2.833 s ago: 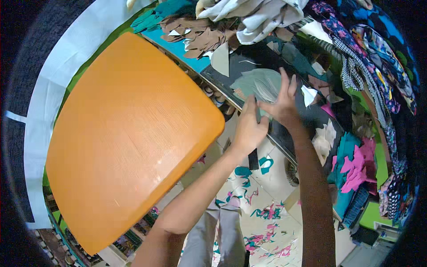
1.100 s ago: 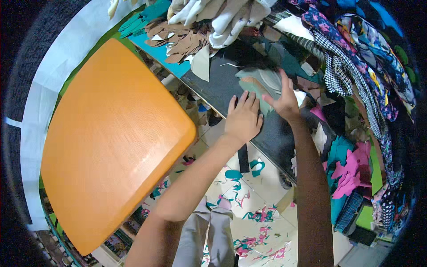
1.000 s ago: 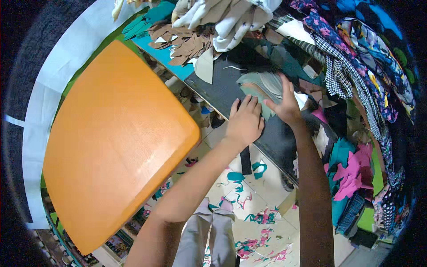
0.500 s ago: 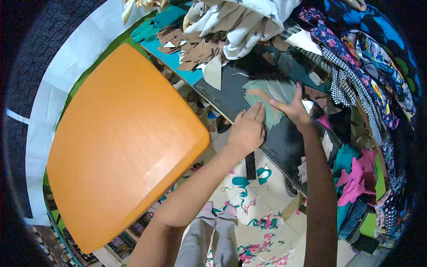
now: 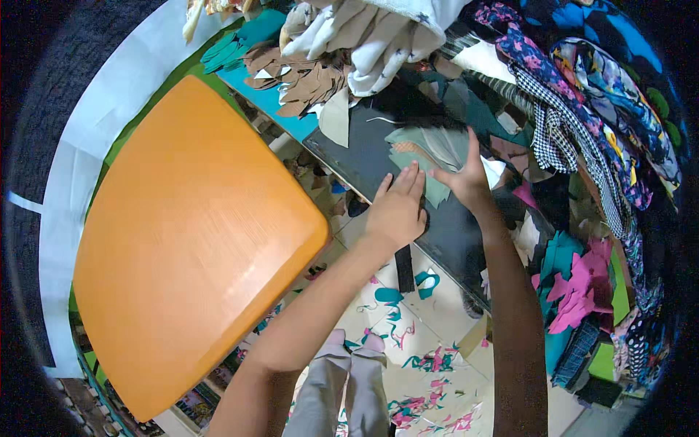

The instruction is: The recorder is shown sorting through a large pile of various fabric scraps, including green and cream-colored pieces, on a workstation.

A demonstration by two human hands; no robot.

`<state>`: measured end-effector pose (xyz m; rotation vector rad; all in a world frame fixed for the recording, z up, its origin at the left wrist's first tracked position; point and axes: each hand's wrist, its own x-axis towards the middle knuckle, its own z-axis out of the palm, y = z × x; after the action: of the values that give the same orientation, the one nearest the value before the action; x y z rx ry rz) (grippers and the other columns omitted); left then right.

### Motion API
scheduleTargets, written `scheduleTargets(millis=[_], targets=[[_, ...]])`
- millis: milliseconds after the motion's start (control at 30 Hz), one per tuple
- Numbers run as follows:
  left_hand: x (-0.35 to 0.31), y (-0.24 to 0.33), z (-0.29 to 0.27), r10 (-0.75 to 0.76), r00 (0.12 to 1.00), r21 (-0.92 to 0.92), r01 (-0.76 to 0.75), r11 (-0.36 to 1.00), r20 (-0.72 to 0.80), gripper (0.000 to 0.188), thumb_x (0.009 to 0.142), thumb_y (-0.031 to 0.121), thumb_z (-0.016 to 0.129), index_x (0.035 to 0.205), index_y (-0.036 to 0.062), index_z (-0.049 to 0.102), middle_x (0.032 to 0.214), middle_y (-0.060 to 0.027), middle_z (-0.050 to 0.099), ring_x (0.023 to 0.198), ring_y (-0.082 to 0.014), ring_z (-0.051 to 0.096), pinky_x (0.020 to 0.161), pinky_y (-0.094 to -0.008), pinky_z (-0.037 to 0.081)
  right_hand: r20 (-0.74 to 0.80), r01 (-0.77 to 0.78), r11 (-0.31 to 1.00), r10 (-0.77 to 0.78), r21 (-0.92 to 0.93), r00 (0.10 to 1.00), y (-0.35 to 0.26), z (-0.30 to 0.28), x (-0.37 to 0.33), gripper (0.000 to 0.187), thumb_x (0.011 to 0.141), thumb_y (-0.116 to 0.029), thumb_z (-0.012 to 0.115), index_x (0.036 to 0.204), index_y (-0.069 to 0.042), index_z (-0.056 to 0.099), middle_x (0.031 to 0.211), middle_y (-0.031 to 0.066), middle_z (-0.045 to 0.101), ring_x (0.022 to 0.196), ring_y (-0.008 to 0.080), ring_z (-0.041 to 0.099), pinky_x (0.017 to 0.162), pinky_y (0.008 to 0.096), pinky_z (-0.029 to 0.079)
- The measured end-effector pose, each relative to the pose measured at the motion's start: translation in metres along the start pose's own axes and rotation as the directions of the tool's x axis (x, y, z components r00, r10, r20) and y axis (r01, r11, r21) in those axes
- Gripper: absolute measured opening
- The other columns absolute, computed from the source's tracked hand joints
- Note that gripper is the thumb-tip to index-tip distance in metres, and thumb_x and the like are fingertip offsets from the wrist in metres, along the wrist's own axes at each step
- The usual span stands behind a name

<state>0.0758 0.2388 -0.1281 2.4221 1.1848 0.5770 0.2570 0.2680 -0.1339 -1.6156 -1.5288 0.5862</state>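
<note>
A stack of pale green cut pieces [image 5: 437, 148], fanned out and looking like leather or fabric, lies on the dark tabletop [image 5: 357, 156]. One piece near its left side shows a tan, patterned surface. My left hand [image 5: 397, 211] rests palm down at the stack's near edge, its fingers stretched out and touching the pieces. At the right edge is my right hand [image 5: 470, 178], thumb and fingers spread wide, the thumb reaching toward the pieces. Neither hand is closed around anything. A pale grey cut piece [image 5: 335, 119] lies beyond, to the left.
An orange board-like surface [image 5: 196, 240] fills the left side. Brown cut pieces [image 5: 306, 80] and teal pieces [image 5: 251, 36] lie at the back left. White cloth [image 5: 386, 44] is heaped at the back. Patterned fabrics [image 5: 582, 124] and pink pieces [image 5: 582, 288] stand right. Scraps [image 5: 429, 360] litter the floor.
The whole view has shifted slightly, so things sit a little further left. My left hand's fingers have spread apart and turned more upward in the picture. My right hand stays beside the stack.
</note>
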Motion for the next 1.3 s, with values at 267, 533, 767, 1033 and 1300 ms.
scheduleTargets(millis=[267, 533, 767, 1033, 1300], targets=[[-0.008, -0.003, -0.007, 0.039, 0.999, -0.02, -0.039, 0.999, -0.003, 0.059, 0.072, 0.011, 0.053, 0.127, -0.0007, 0.036, 0.136, -0.0182, 0.031, 0.124, -0.0289, 0.033, 0.102, -0.0436, 0.026, -0.051, 0.186, 0.97, -0.196, -0.154, 0.979, -0.021, 0.002, -0.012, 0.075, 0.061, -0.004, 0.071, 0.125, -0.007, 0.033, 0.112, 0.0222, 0.045, 0.106, 0.0399, 0.045, 0.089, 0.0427, 0.038], [-0.011, -0.002, -0.011, 0.061, 0.998, -0.018, -0.062, 0.998, -0.019, 0.057, 0.073, 0.011, 0.055, 0.126, -0.0003, 0.037, 0.136, -0.0186, 0.031, 0.124, -0.0297, 0.033, 0.102, -0.0438, 0.027, -0.146, 0.132, 0.962, -0.17, -0.24, 0.975, 0.01, -0.02, 0.007, 0.071, 0.064, -0.005, 0.069, 0.125, -0.004, 0.033, 0.118, 0.0244, 0.045, 0.109, 0.0387, 0.046, 0.092, 0.0412, 0.037], [-0.008, -0.006, -0.02, 0.038, 0.997, -0.013, -0.039, 0.999, -0.071, 0.064, 0.072, 0.01, 0.057, 0.129, -0.0008, 0.031, 0.134, -0.0197, 0.031, 0.121, -0.033, 0.035, 0.101, -0.0435, 0.028, 0.196, 0.069, 0.987, -0.097, 0.148, 0.976, -0.018, -0.034, -0.005, 0.073, 0.064, -0.002, 0.067, 0.127, -0.006, 0.031, 0.119, 0.0135, 0.045, 0.112, 0.0238, 0.043, 0.097, 0.0328, 0.031], [0.012, -0.017, -0.013, -0.005, 0.976, -0.129, -0.024, 0.991, -0.218, 0.084, 0.067, 0.021, 0.072, 0.131, -0.0037, 0.023, 0.133, -0.0254, 0.027, 0.117, -0.0396, 0.036, 0.097, -0.0426, 0.032, 0.41, -0.041, 0.976, -0.051, 0.212, 0.911, -0.029, -0.049, -0.01, 0.099, 0.062, -0.007, 0.071, 0.139, -0.006, 0.009, 0.136, 0.0187, 0.025, 0.126, 0.026, 0.027, 0.104, 0.033, 0.02], [0.051, -0.031, -0.003, 0.029, 0.99, -0.176, -0.053, 0.983, -0.135, 0.096, 0.056, 0.03, 0.077, 0.131, -0.0019, 0.026, 0.127, -0.0189, 0.039, 0.119, -0.0318, 0.038, 0.097, -0.0404, 0.032, 0.325, 0.017, 0.997, -0.042, 0.078, 0.945, -0.008, -0.046, -0.013, 0.078, 0.065, -0.013, 0.063, 0.132, 0.0, 0.024, 0.124, 0.017, 0.043, 0.118, 0.0246, 0.039, 0.1, 0.0322, 0.028]])
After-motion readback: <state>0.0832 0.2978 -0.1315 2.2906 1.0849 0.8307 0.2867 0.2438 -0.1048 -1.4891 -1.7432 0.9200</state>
